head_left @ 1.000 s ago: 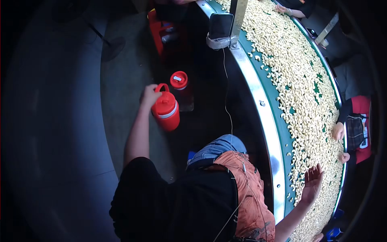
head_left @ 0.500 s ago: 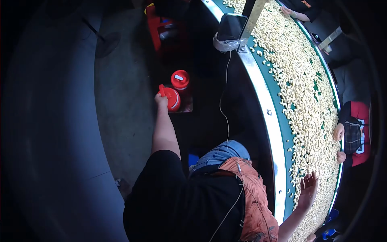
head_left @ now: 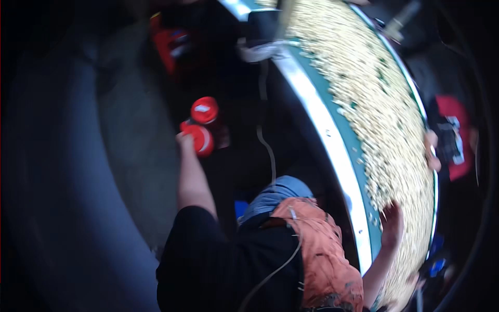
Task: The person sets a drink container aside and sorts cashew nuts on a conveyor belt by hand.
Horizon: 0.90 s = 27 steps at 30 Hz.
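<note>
Two red lidded jugs (head_left: 200, 141) and one conveyor belt (head_left: 324, 99) counted
One phone (head_left: 262, 26), one metal post (head_left: 286, 20) and one co-worker's red top (head_left: 453, 107) are also counted; many cashews (head_left: 384, 140) are seen, but because they are blurred and massed together, they cannot be numbered.

Black rectangular phone (head_left: 262, 26) sits against grey metal post (head_left: 285, 18) | thin pale cable (head_left: 271, 156) hangs below | blurred red boxy object (head_left: 163, 49), upper left

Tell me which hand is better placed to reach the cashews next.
Probably your right hand: it is open and appears over the cashews, while your left hand is away at the nearer red jug.
</note>
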Motion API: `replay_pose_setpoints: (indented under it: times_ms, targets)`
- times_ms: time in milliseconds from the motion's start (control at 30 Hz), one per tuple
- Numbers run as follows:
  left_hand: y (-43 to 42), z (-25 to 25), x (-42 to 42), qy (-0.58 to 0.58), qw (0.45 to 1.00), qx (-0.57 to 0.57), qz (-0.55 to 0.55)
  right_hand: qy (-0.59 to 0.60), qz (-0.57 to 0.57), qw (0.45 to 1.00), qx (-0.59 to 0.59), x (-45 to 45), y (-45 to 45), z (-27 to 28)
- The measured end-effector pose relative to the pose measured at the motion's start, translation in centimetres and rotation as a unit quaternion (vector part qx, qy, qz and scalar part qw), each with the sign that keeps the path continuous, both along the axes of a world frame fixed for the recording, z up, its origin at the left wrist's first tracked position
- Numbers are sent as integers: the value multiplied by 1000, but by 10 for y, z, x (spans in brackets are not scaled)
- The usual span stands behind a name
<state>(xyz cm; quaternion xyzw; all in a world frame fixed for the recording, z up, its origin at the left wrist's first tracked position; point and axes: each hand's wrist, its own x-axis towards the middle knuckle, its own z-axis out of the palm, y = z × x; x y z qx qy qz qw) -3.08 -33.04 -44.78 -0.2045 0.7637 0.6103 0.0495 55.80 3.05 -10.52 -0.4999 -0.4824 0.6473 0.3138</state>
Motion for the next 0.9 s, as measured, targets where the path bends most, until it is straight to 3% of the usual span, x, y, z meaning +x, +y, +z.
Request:
replay_pose_setpoints:
  times_ms: [67,100,133,167,300,367,433,500,567,633,700,800,900]
  targets:
    - [-4,-1,4,-52,998,-7,-16,19,0,1000,-6,7,-6,0]
    - [-5,-17,6,-11,998,64,27,-19,-26,999,-10,6,-10,4]
    - [-14,-36,3,25,994,107,26,14,-19,1000,-14,11,-12,2]
    - [-23,-46,-4,1,994,108,-23,38,10,999,1,19,-12,-4]
    - [-18,-32,-4,-57,993,26,-105,-7,23,1000,-4,26,-27,-7]
    - [-22,-26,-16,-38,976,-102,-187,-48,32,998,15,39,-32,-15]
    - [-9,-11,-6,31,966,-234,-107,-97,50,992,58,57,-33,-31]
    - [12,22,-2,108,967,-208,-96,-182,63,971,145,77,-37,-49]
    - [54,118,48,225,954,-162,-112,-298,48,927,222,93,-48,-52]
    - [102,174,80,335,916,-97,-197,-333,41,904,266,114,-55,-67]
    - [172,251,165,329,898,51,-286,-344,40,886,308,132,-59,-85]
    - [265,317,291,308,807,144,-482,-334,28,870,361,147,-70,-96]
    - [345,324,398,264,596,151,-743,-323,27,868,376,160,-74,-93]
